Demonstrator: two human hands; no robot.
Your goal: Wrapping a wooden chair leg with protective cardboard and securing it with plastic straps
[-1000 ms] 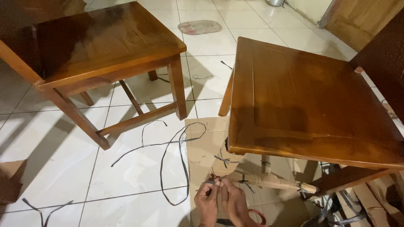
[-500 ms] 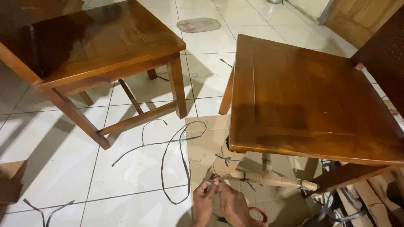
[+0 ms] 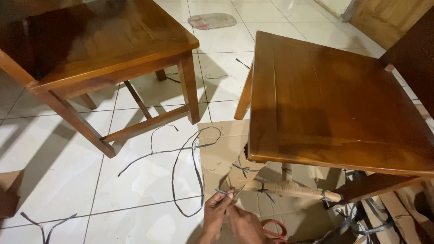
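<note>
From the head camera, the left hand [image 3: 216,212] and the right hand [image 3: 244,226] meet low in the frame, just below the front edge of the right-hand wooden chair [image 3: 325,99], both pinched together on a thin dark strap end [image 3: 222,192]. That strap end sits beside the paper-wrapped rung [image 3: 289,189] under this chair's seat, over flattened cardboard [image 3: 221,149]. Left of the chair, loose dark straps [image 3: 181,153] curl across the tiled floor [image 3: 144,180], and a second wooden chair [image 3: 99,45] stands beyond them.
</note>
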